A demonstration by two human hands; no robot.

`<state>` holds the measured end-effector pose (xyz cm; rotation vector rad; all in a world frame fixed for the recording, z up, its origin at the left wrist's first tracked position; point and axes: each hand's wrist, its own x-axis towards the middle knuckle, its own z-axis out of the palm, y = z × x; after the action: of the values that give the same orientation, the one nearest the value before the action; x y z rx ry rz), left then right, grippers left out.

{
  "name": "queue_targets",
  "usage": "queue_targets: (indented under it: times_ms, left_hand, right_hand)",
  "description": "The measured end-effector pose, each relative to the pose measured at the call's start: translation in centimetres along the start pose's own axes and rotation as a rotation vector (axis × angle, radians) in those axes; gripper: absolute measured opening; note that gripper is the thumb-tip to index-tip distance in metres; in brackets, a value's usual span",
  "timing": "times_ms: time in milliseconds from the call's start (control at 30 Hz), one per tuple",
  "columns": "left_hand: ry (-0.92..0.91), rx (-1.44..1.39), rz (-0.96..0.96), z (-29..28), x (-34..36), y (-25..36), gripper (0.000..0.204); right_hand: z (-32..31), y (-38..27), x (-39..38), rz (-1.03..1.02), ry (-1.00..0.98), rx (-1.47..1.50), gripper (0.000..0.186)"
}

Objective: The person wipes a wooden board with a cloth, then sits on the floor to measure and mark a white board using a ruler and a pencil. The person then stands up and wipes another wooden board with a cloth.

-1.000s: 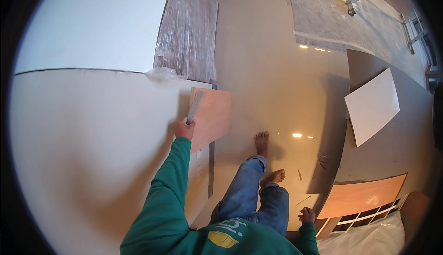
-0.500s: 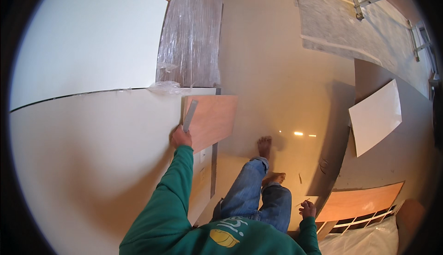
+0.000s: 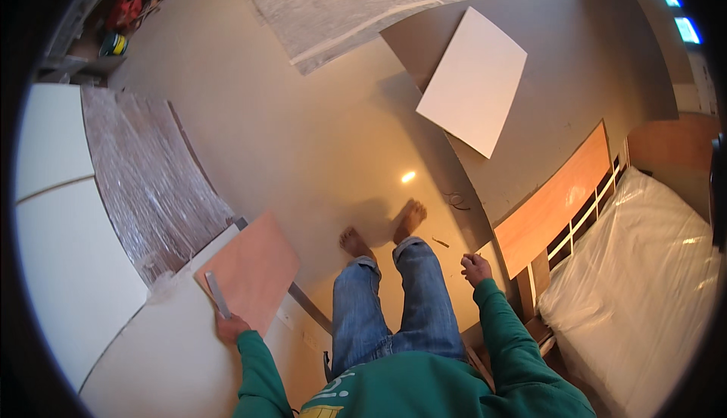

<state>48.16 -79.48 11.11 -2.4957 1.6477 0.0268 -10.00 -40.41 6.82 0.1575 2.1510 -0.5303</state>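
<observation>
My left hand (image 3: 231,329) is closed at the near edge of a reddish-brown plywood board (image 3: 261,266). A flat grey metal strip, like a ruler (image 3: 217,295), sticks up from the same grip and lies over the board's left part. The board hangs beside the edge of a large white panel (image 3: 170,350). On the other side my right hand (image 3: 475,268) is held low with its fingers curled. Something small and thin pokes out of it, too small to make out. A thin dark piece (image 3: 441,242) lies on the floor near that hand.
Plastic-wrapped boards (image 3: 144,176) lie at the left. To the right, a white sheet (image 3: 477,81) rests on a large grey-brown panel (image 3: 568,62). An orange-brown wood strip (image 3: 556,202) and a plastic-covered stack (image 3: 636,289) are nearer. A thin cord loop (image 3: 457,201) lies by the panel's edge.
My view has turned to the right, and I have turned with it. The plywood board and grey strip remain in my left hand. One foot has shifted, and both feet now stand side by side.
</observation>
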Motion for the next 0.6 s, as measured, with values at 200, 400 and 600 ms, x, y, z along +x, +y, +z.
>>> queue_targets:
  times_ms: [200,400,600]
  left_hand:
    - [0.062,-0.154,0.323,2.8,0.2,5.1,0.032]
    - [-0.816,-0.877,0.418,2.7,-7.6,31.0,0.045]
    - [-1.248,-1.038,0.709,-2.5,-22.9,62.0,0.051]
  right_hand:
    - [-1.1,-5.9,4.3,-0.137,0.078,0.065,0.043]
    - [0.1,-18.1,6.0,-0.541,-0.229,0.183,0.052]
    - [-2.4,-28.2,7.3,-0.652,-0.326,0.341,0.076]
